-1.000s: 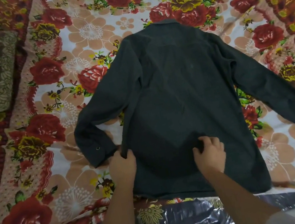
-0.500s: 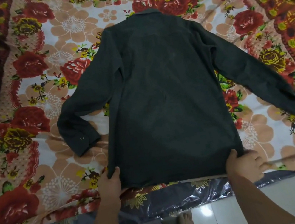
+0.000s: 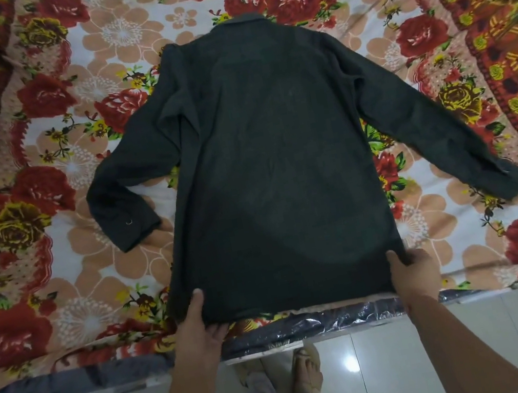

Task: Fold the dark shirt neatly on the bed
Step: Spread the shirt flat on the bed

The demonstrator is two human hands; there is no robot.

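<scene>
Two hands at hem | head view: shirt [image 3: 272, 159] lies flat on bed [image 3: 61, 300], collar far, sleeves spread | left hand [image 3: 200, 324] pinches near-left hem corner, thumb on top | right hand [image 3: 413, 273] pinches near-right corner | step: pull both corners evenly, keep hem straight and taut before folding | containers: none in view

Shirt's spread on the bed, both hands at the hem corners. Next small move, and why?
Probably release the hem and take the left sleeve to fold it across the back. The dark shirt lies flat, collar away, with the left hand and right hand pinching its bottom corners; both sleeves stick out sideways, the right sleeve fully, so the body looks ready.
</scene>
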